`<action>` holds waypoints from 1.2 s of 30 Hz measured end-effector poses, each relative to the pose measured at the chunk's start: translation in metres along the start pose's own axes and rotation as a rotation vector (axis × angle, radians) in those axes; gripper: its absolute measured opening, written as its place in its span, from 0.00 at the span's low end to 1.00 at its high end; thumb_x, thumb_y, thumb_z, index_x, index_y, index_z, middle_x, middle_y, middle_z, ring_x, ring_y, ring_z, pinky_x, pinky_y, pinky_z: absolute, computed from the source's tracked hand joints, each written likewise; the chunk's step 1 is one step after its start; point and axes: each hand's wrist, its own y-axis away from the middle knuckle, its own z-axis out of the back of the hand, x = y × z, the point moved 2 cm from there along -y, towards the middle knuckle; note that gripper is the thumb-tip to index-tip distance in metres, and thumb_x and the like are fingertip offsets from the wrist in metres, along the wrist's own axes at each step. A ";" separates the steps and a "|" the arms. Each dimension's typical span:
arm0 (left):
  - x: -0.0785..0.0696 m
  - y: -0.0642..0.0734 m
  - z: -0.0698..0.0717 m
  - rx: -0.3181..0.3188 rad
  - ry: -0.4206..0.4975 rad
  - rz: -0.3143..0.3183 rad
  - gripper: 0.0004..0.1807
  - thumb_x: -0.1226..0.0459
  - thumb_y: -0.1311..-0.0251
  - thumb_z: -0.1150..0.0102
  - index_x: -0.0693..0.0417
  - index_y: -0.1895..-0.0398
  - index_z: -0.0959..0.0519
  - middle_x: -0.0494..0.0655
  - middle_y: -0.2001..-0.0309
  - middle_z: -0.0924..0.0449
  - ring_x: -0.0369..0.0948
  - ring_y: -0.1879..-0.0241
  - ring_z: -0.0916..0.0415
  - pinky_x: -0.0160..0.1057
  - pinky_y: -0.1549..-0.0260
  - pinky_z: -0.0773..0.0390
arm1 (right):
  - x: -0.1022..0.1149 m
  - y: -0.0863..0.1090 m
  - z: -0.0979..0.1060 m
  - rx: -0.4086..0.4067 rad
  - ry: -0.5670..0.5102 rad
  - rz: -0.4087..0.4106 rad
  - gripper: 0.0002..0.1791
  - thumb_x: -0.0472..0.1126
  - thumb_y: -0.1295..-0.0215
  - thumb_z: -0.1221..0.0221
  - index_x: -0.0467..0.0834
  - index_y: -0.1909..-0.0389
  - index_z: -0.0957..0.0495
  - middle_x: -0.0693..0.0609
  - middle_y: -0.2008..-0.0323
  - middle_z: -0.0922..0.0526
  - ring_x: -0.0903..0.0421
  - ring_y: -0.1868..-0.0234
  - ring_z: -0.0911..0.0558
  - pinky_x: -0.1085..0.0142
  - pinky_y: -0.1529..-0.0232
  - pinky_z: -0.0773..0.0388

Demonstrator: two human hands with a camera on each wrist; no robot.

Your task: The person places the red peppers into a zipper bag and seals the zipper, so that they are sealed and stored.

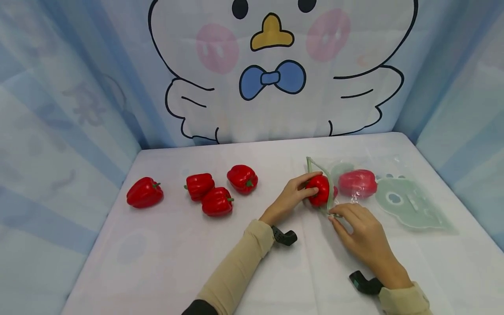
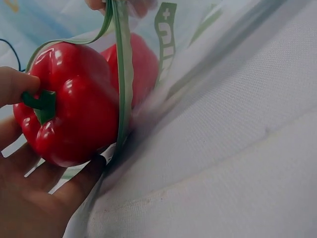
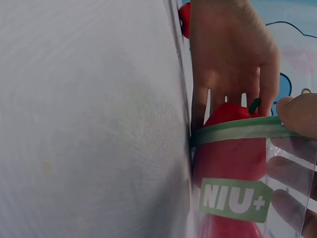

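My left hand (image 1: 290,196) grips a red bell pepper (image 1: 320,192) at the mouth of a clear zip bag (image 1: 413,205) with green print. In the left wrist view the pepper's green stem (image 2: 45,105) lies by the thumb, and fingers support it from beneath. The bag's green zip edge (image 2: 124,84) runs around the pepper's far side. My right hand (image 1: 364,234) pinches the near corner of that opening, its thumb over the zip strip (image 3: 242,130) in the right wrist view. Another red bell pepper (image 1: 357,183) lies inside the bag, seen through the plastic.
Several red bell peppers lie on the left half of the white table (image 1: 177,262): one far left (image 1: 145,192), a touching pair (image 1: 217,201), and one behind them (image 1: 242,179). A printed curtain (image 1: 275,118) hangs behind the table's back edge.
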 end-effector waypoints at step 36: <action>0.004 0.003 -0.009 0.017 -0.174 0.011 0.29 0.58 0.28 0.38 0.41 0.24 0.28 0.53 0.39 0.27 0.32 0.48 0.26 0.28 0.51 0.24 | 0.001 -0.002 -0.002 0.008 -0.001 0.002 0.16 0.33 0.47 0.25 0.41 0.56 0.15 0.48 0.59 0.11 0.50 0.55 0.15 0.90 0.35 0.44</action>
